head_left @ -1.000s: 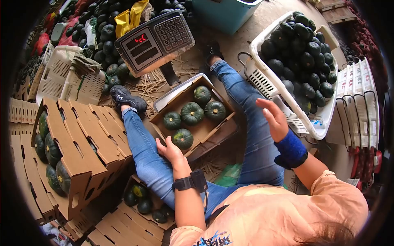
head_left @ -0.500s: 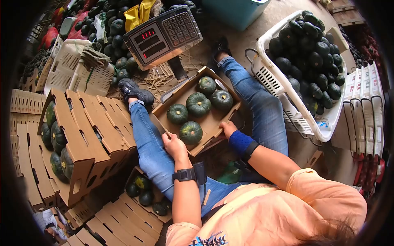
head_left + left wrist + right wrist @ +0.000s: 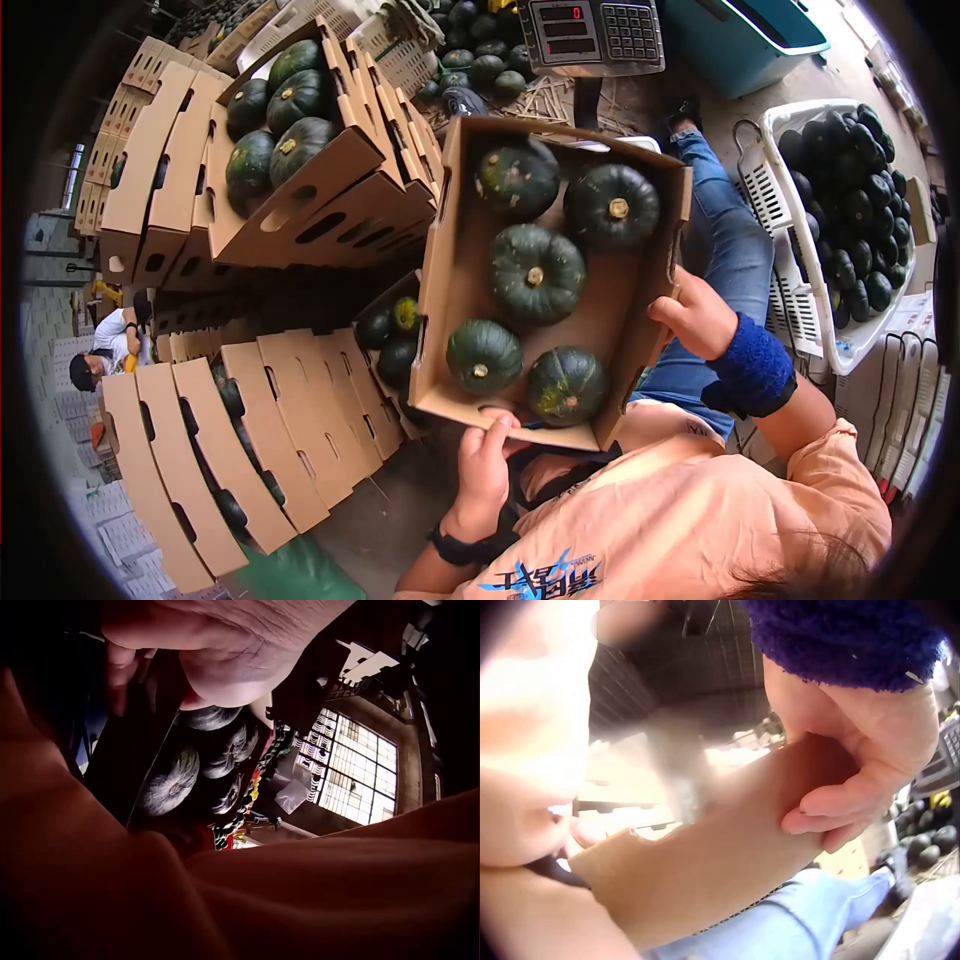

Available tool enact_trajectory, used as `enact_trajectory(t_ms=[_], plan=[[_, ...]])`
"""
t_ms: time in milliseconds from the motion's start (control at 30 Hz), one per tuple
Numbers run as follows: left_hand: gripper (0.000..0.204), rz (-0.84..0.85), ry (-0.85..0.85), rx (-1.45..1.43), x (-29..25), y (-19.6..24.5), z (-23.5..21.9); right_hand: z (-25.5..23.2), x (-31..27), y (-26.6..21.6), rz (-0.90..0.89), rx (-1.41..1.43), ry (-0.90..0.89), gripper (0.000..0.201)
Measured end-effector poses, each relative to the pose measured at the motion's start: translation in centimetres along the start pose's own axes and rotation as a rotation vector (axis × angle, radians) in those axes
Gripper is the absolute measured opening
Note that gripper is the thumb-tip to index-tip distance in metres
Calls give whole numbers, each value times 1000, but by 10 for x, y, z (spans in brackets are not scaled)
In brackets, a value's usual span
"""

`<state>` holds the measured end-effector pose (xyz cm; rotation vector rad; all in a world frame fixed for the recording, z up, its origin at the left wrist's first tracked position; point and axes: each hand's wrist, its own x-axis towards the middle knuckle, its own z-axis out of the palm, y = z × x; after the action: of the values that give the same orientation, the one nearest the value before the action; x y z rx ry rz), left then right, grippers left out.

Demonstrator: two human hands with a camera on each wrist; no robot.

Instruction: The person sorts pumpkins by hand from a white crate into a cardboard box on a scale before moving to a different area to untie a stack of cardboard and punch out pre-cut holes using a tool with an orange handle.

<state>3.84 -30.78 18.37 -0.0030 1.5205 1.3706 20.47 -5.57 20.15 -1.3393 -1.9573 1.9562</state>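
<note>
A cardboard box [image 3: 643, 390] with several dark green pumpkins [image 3: 537, 275] in it is held up in front of the body in the head view. My left hand [image 3: 485, 470] grips its near wall beside the hand hole, the thumb over the edge. On the right side wall, my right hand [image 3: 700, 315] grips the box. In the right wrist view the fingers [image 3: 840, 799] of that hand wrap over the box's cardboard wall [image 3: 720, 855]. The left wrist view has the left hand [image 3: 240, 656] above pumpkins [image 3: 172, 784] in the dark box.
Stacked boxes of pumpkins [image 3: 300, 225] stand at the left, with another stack [image 3: 290, 400] nearer the body. A scale [image 3: 592, 35] is at the far side. The white basket [image 3: 790, 250] of pumpkins stands right, a teal bin [image 3: 740, 45] behind. A person [image 3: 115, 340] is far left.
Both hands went from apart to gripping the box, then lifted it off the scale toward the body. The scale's readout now shows 0. The head view has swung left.
</note>
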Motion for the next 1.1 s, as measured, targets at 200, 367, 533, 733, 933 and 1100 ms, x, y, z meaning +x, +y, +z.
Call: enact_trajectory(t_ms=[200,367,533,733,933,1100], plan=[[14,-82,98,-244,-70,-32,-61,96,50,-32,-271,-625,-332,32],[37,-107,200,-382,4,-103,-179,211,116,-5,-322,-474,-231,36],[33,-316,306,-70,76,-133,-221,227,109,38,-628,-325,-612,33],[28,-273,302,137,82,-120,-159,31,-22,81,-641,-165,-230,26],[24,-171,268,272,68,-88,-112,-123,-216,286,378,61,1062,31],[21,28,226,364,48,-41,-63,-90,-335,516,1388,181,1494,61]])
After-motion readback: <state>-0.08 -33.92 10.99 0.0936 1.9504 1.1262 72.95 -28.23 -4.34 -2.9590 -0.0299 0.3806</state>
